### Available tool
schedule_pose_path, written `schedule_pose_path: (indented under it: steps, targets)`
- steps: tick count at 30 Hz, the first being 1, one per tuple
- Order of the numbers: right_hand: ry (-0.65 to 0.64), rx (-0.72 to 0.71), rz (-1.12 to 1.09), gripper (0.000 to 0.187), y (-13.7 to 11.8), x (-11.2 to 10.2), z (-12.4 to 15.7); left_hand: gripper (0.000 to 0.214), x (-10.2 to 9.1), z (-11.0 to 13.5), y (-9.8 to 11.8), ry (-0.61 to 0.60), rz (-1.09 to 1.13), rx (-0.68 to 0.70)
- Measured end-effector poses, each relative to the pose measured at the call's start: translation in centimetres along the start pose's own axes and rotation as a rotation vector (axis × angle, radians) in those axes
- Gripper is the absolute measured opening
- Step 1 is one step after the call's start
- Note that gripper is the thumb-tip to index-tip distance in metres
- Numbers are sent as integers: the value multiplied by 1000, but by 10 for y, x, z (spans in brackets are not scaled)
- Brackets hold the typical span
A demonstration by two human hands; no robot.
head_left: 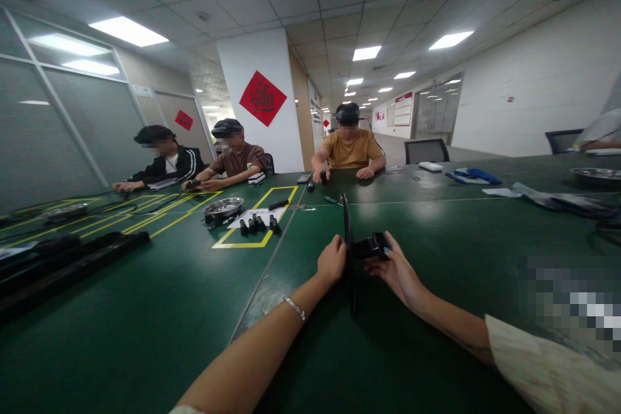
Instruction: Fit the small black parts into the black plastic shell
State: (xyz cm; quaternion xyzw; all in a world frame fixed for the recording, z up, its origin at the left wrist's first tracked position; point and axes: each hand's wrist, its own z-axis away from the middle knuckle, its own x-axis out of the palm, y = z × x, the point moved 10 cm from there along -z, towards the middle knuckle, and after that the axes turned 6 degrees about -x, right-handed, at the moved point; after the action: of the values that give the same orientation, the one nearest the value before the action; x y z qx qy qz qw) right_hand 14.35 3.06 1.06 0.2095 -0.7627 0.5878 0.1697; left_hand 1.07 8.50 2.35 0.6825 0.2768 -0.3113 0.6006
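Note:
Over the green table (301,297), a thin black panel (347,233) stands nearly upright, seen almost edge-on. My left hand (332,260), with a silver bracelet at the wrist, is closed on the panel's left side; the fingertips are partly hidden. From the panel's right side a black boxy part (371,246) sticks out. My right hand (395,268) grips that part between thumb and fingers. Whether the part is fixed to the panel or only touching it, I cannot tell.
Several black cylindrical parts (259,225) stand near a metal bowl (224,208) within yellow tape. A long black tray (72,268) lies at left. Across the table sits a person (350,150); two others sit at left. A blue cloth (473,176) lies at right.

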Motion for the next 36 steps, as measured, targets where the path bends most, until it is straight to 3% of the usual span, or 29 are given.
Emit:
schedule_pose_path:
  steps: [6,14,24,31,36]
  targets:
    - [-20,111,56,74,9,1,3,35,-5,4,7,39,21,41]
    - [1,100,66,72,12,-2,2,49,-3,4,12,55,49,157]
    - [18,109,76,71,14,-6,1,43,-8,7,16,72,-4,150]
    - [6,100,73,69,14,-6,1,62,-3,2,7,34,-39,52]
    - [29,80,77,67,10,-7,2,50,-4,3,10,65,-117,69]
